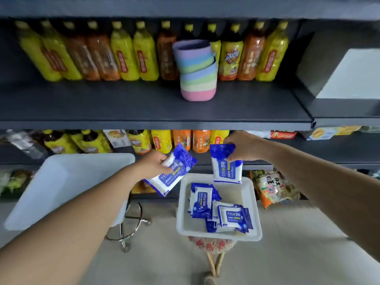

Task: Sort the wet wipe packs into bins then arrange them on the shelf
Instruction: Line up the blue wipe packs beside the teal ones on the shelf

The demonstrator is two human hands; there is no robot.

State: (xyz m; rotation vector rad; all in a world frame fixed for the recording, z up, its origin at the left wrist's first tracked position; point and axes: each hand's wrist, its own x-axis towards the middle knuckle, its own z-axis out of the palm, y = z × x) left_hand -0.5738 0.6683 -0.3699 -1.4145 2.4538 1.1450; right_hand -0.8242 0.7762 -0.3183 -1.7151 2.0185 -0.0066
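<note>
My left hand grips a blue-and-white wet wipe pack, held tilted above the gap between two bins. My right hand pinches the top edge of a second wet wipe pack, which hangs upright over the far rim of a white bin. Several more wipe packs lie loose inside that bin. An empty-looking white bin stands to the left, tilted toward me. The dark shelf board runs across above both hands.
A stack of pastel cups stands on the shelf in front of a row of drink bottles. More bottles fill the lower shelf, and snack bags sit low right. A chrome stool base is under the left bin.
</note>
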